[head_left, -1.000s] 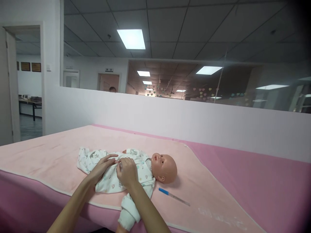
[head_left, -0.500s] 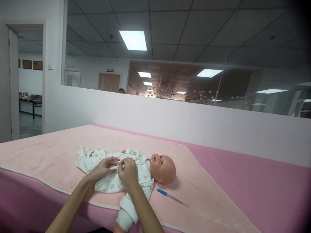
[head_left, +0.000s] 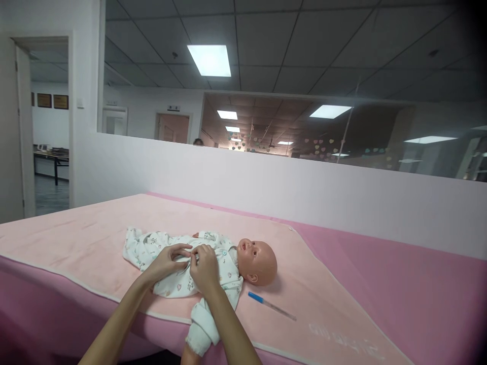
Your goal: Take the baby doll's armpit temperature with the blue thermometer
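A baby doll [head_left: 257,262] lies on its back, its bald head toward the right. It wears a white printed baby outfit [head_left: 173,287] with a round blue fastener near the neck. Over the belly, my left hand [head_left: 169,261] has its fingers curved and its fingertips closed on the front of the outfit. My right hand [head_left: 204,266] meets it there, pinching the same cloth. Whatever lies right between the fingertips is hidden. One sleeved doll arm [head_left: 203,327] sticks out toward me, beneath my right forearm.
A thermometer-like clear stick with a blue cap [head_left: 255,297] lies near the doll's head. The peach mat [head_left: 87,243] covers a pink padded table [head_left: 429,274] against a white half wall [head_left: 266,175] with glass above. A person's head top [head_left: 198,142] shows behind it.
The view has shifted slightly, so everything sits a little further right. Both hands stay together at the outfit's front, with only small finger movements.
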Tool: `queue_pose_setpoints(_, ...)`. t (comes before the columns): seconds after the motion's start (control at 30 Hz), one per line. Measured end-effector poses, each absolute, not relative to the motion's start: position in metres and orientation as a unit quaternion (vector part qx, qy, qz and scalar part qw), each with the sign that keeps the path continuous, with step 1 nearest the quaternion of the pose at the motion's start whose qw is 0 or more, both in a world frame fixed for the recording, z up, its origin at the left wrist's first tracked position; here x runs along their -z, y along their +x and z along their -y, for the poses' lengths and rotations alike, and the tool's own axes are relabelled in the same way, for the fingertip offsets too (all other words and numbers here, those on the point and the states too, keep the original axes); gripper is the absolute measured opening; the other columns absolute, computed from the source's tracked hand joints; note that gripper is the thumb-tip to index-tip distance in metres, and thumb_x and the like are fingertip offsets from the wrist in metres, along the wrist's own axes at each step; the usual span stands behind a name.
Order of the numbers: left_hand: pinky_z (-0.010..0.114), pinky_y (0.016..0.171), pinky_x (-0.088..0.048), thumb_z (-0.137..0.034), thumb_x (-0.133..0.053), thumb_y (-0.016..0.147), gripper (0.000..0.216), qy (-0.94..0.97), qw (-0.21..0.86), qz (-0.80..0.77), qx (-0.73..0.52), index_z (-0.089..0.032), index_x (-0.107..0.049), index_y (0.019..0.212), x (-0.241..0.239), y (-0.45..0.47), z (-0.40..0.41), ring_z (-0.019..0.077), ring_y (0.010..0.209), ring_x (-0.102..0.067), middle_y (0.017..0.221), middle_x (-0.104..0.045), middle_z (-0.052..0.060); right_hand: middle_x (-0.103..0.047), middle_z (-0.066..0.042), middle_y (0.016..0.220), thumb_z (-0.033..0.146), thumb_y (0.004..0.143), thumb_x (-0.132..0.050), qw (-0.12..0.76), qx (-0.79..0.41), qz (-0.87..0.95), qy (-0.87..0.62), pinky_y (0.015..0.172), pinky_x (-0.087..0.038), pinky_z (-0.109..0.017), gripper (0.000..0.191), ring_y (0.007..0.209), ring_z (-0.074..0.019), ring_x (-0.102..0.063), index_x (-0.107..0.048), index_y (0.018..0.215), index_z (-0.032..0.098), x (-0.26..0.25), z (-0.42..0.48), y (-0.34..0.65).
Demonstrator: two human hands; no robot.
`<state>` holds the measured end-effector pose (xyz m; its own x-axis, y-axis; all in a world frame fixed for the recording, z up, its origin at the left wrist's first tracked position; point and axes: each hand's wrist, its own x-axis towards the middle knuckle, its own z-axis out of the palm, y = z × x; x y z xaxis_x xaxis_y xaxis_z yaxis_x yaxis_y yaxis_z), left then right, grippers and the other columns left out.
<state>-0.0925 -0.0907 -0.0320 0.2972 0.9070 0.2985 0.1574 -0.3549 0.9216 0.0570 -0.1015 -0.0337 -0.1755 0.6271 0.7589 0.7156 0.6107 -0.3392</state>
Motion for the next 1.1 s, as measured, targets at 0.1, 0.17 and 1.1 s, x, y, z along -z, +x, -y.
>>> queue_pose_setpoints(0.1, 0.03, 0.078, -0.047, -0.017, -0.06, 0.062, 0.05, 0.689, 0.401, -0.403, -0.45, -0.016, -0.056, 0.111, 0.033, -0.09, 0.09, 0.0233, 0.095, -0.06, 0.094, -0.068, 0.007, -0.055, -0.002, 0.076, 0.01, 0.075, -0.045, 0.461, 0.049, 0.768, -0.442, 0.07, -0.035, -0.027, 0.011, 0.076, -0.0158, -0.048, -0.05, 0.072, 0.019, 0.033, 0.101, 0.057)
queue_pose_setpoints(0.17, 0.03, 0.077, -0.048, -0.017, -0.059, 0.062, 0.048, 0.682, 0.396, -0.416, -0.453, -0.015, -0.058, 0.11, 0.035, -0.091, 0.089, 0.0233, 0.093, -0.061, 0.093, -0.069, 0.007, -0.055, -0.001, 0.077, 0.011, 0.076, -0.045, 0.459, 0.047, 0.77, -0.442, 0.071, -0.035, -0.027, 0.011, 0.077, -0.0157, -0.048, -0.05, 0.072, 0.019, 0.033, 0.101, 0.057)
queue_pose_setpoints(1.1, 0.024, 0.062, -0.042, -0.022, -0.059, 0.058, 0.029, 0.659, 0.386, -0.403, -0.505, -0.014, -0.064, 0.085, 0.041, -0.093, 0.082, 0.0148, 0.065, -0.055, 0.064, -0.056, 0.0, -0.061, 0.0, 0.077, 0.016, 0.081, -0.047, 0.457, 0.03, 0.774, -0.437, 0.073, -0.036, -0.027, 0.012, 0.078, -0.0151, -0.051, -0.056, 0.075, 0.02, 0.03, 0.104, 0.057)
